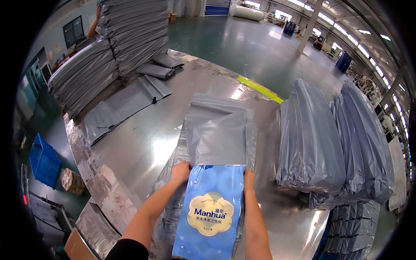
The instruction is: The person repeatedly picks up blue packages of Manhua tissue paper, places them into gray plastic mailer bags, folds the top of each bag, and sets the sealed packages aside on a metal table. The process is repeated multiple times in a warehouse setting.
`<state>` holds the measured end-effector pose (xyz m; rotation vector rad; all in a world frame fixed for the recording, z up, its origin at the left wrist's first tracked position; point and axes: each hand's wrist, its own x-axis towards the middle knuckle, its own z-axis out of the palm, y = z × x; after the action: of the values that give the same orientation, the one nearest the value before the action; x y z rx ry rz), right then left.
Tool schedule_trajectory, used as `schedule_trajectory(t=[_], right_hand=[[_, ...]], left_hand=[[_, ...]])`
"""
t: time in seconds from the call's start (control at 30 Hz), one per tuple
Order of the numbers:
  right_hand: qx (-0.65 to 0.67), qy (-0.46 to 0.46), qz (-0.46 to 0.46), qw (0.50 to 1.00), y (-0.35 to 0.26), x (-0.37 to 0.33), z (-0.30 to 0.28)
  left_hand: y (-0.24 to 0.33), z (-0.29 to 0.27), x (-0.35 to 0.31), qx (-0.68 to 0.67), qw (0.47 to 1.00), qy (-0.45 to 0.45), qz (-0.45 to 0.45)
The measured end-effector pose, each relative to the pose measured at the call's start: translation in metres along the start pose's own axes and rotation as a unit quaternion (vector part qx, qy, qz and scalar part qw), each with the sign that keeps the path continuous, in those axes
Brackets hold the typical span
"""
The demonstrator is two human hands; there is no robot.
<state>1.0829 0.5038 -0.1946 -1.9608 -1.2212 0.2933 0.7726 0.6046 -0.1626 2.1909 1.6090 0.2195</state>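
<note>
On a metal worktop (134,145), a grey plastic bag (219,130) lies just beyond, and a blue printed packet (210,208) stretches back from, the grip of left hand (181,170) and right hand (248,179). Positioning the packet appears to be the step in hand, the next move calling for even tension. Forearms (149,212) angle inward, the grip seemingly pinching the packet's upper side edges, fingertips partly hidden.

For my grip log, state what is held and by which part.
A blue printed package, by its upper corners: left hand at the left one, right hand at the right. Whether the grey bag is pinched too is unclear.
</note>
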Motion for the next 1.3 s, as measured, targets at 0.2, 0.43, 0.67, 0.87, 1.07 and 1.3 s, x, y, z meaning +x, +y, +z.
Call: schedule_trajectory(t=[0.2,0.43,0.67,0.87,1.07,1.3], right_hand=[[-0.065,-0.307,-0.055,0.948,-0.026,-0.145,-0.086],[0.163,-0.451,0.216,0.851,-0.011,-0.403,-0.132],[-0.021,-0.298,0.041,0.953,-0.031,-0.534,-0.144],[0.168,0.024,0.177,0.969,-0.160,-0.451,-0.172],[-0.125,-0.058,0.154,0.978,-0.068,-0.535,-0.160],[-0.007,-0.088,-0.091,0.992,-0.174,-0.517,-0.114]], left_hand=[[-0.042,-0.005,-0.072,0.022,0.981,-0.141,0.134],[-0.082,-0.027,-0.368,0.044,0.886,-0.400,0.229],[-0.053,-0.081,-0.426,-0.005,0.923,-0.346,0.168],[-0.050,-0.079,-0.400,-0.174,0.973,-0.081,0.127],[-0.125,0.016,-0.449,-0.308,0.927,-0.213,-0.023],[-0.098,0.037,-0.470,-0.163,0.973,-0.162,-0.033]])
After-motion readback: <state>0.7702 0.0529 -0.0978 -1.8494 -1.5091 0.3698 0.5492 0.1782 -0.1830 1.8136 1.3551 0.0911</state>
